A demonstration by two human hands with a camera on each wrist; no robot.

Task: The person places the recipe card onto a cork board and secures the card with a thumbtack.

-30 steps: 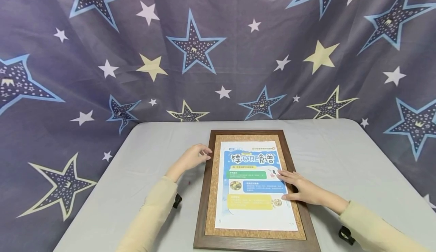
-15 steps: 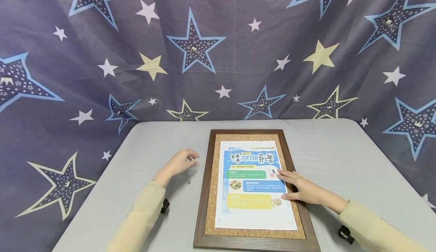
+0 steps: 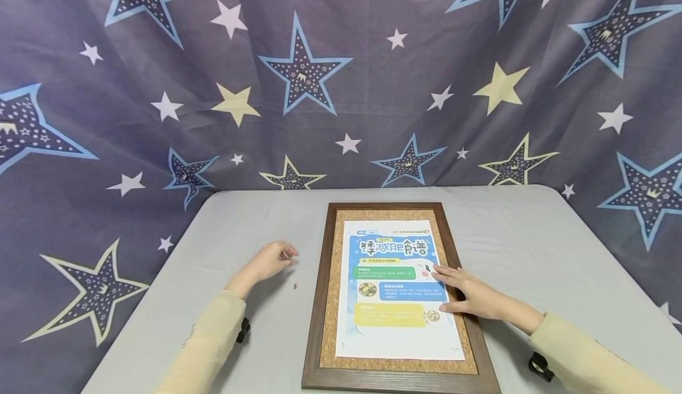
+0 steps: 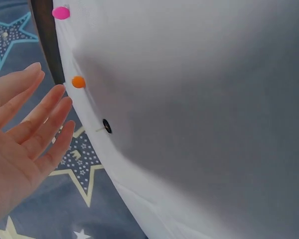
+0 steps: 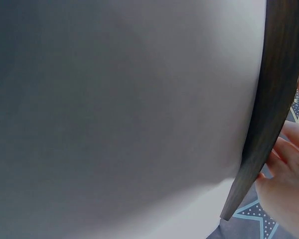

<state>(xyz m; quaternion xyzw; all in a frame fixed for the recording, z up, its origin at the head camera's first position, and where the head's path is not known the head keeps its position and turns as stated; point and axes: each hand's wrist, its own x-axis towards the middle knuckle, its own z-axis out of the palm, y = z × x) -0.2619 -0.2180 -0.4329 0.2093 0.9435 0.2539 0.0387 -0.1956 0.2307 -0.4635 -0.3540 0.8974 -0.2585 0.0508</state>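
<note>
A printed sheet (image 3: pixel 402 341) with blue, green and yellow blocks lies on a cork board (image 3: pixel 394 365) in a dark wooden frame (image 3: pixel 314 323). My right hand (image 3: pixel 474 296) rests across the frame's right side, fingertips at the sheet's edge. The right wrist view shows that hand (image 5: pixel 286 174) against the frame's side (image 5: pixel 271 99). Left of the board, my left hand (image 3: pixel 266 264) hovers over the table with loosely bent fingers, holding nothing. Near its fingertips in the left wrist view are a pink pin (image 4: pixel 61 13), an orange pin (image 4: pixel 78 82) and a black pin (image 4: pixel 107 126).
A light grey cloth covers the table (image 3: pixel 250 216). A small reddish speck (image 3: pixel 295 286) shows on it between the left hand and the frame. Behind and beside the table hangs a dark curtain (image 3: pixel 367 86) printed with stars.
My left hand has drawn away from the frame's left edge, moving left and slightly nearer. The right hand, frame and sheet have stayed in place.
</note>
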